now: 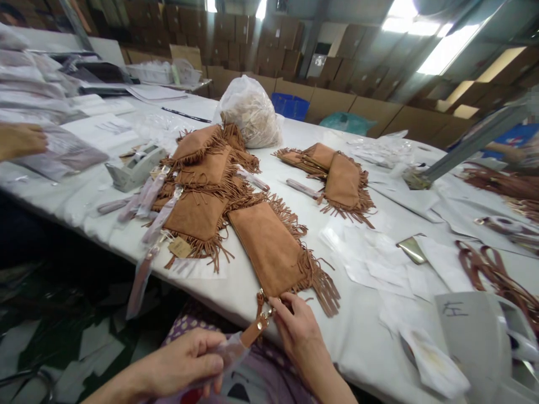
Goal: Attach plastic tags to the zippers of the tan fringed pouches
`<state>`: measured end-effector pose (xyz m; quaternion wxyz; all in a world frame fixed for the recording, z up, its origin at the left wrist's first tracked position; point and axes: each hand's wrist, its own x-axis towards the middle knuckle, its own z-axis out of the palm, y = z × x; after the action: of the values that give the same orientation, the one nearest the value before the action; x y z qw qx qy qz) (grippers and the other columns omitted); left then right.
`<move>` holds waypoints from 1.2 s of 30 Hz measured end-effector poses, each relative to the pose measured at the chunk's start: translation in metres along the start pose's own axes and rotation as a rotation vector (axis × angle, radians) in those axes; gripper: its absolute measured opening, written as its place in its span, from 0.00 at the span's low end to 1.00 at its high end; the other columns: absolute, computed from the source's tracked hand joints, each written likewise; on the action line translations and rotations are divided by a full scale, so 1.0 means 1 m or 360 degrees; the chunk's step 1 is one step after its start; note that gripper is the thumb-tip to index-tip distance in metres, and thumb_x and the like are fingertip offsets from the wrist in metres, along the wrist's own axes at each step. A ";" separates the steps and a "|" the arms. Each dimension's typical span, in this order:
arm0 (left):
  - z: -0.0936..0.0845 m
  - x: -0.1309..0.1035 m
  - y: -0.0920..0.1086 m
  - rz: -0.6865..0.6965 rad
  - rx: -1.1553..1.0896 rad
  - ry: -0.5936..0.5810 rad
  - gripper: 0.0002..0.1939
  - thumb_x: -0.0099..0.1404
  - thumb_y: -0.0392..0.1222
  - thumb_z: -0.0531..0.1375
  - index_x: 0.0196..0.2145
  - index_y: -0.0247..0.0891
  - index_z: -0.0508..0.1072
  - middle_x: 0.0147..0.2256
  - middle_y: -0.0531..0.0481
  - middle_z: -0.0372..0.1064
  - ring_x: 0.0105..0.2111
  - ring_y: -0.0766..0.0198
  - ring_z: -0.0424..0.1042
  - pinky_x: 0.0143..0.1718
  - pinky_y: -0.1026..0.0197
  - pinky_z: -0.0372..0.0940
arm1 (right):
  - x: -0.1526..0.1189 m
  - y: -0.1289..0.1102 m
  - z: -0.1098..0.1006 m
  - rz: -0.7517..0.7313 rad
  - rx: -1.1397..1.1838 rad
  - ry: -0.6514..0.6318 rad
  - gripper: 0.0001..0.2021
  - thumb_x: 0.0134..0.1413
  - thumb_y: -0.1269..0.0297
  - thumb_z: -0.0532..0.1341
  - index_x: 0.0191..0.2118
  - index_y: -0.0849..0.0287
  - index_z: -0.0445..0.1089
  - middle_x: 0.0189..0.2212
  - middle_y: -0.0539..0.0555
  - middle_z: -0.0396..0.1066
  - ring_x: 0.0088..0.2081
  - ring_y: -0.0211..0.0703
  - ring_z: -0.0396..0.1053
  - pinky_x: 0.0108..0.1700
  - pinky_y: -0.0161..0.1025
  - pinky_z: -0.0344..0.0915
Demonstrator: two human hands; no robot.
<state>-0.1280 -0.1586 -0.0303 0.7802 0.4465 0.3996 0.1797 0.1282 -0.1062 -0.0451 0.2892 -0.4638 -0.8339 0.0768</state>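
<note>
A tan fringed pouch [269, 244] lies flat at the table's front edge, its zipper end toward me. My left hand [196, 359] is closed on a brown strap [251, 332] wrapped in clear plastic, off the table's edge. The strap's metal clasp is at the pouch's corner. There my right hand [297, 325] pinches the small metal hardware, its fingertips touching the pouch corner. Left of this pouch, several similar fringed pouches [200, 213] are piled, with wrapped straps and a paper tag [179, 247].
More fringed pouches [343, 182] lie farther back. A filled plastic bag [249, 112] stands behind the pile. Tape dispensers [135, 168] [471, 336] are at left and right front. White paper sheets [379, 255] and brown straps [484, 269] lie right. Another person's hand [21, 140] is at far left.
</note>
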 end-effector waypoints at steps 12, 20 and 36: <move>-0.004 0.001 0.002 0.0139 0.0770 0.0464 0.23 0.68 0.55 0.47 0.20 0.39 0.53 0.21 0.57 0.46 0.22 0.68 0.48 0.23 0.65 0.42 | -0.002 -0.009 0.023 -0.0203 0.0040 0.0096 0.11 0.62 0.71 0.52 0.39 0.59 0.72 0.32 0.57 0.71 0.34 0.43 0.68 0.36 0.40 0.65; 0.001 0.000 0.017 0.0167 0.0873 0.0557 0.21 0.67 0.49 0.49 0.19 0.38 0.55 0.21 0.56 0.46 0.22 0.68 0.48 0.24 0.63 0.41 | 0.011 -0.014 0.008 -0.0581 -0.0111 -0.0074 0.14 0.64 0.72 0.48 0.43 0.60 0.70 0.30 0.56 0.69 0.32 0.41 0.65 0.36 0.39 0.62; 0.014 0.021 0.005 0.0138 0.0745 0.0818 0.20 0.68 0.48 0.49 0.25 0.34 0.71 0.20 0.53 0.65 0.21 0.66 0.62 0.23 0.66 0.52 | -0.011 -0.020 0.034 -0.0260 -0.0056 0.0064 0.14 0.61 0.68 0.55 0.51 0.62 0.68 0.38 0.60 0.70 0.37 0.45 0.67 0.40 0.44 0.65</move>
<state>-0.1040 -0.1504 -0.0316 0.5221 0.5700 0.5940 0.2229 0.0992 -0.1221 -0.0698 0.3032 -0.4005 -0.8642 0.0289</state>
